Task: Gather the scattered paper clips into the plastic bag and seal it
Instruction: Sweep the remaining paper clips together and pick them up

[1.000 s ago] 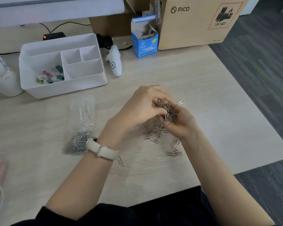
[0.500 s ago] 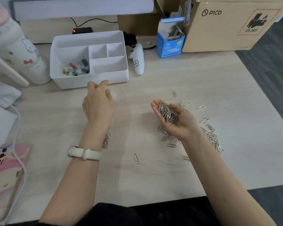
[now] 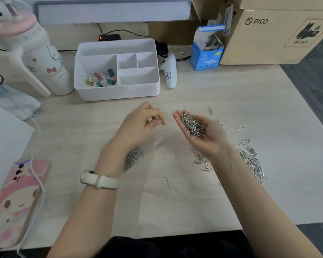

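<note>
My right hand is palm up over the desk middle, cupping a heap of silver paper clips. My left hand, with a white wristband, hovers just left of it. Its fingertips pinch the top of the clear plastic bag. The bag hangs under the hand with a clump of clips at its bottom, partly hidden by my wrist. Loose paper clips lie scattered on the desk right of and beneath my right hand. A single clip lies nearer me.
A white divided organiser with coloured binder clips stands behind my hands. A cartoon bottle is at the left, a phone with a cable at the near left. A blue box and a cardboard box stand at the back right.
My hands came apart, and the right now cups a heap of clips palm up. The left reached over to the bag and brought it, lifted off the desk, close to the right hand.
</note>
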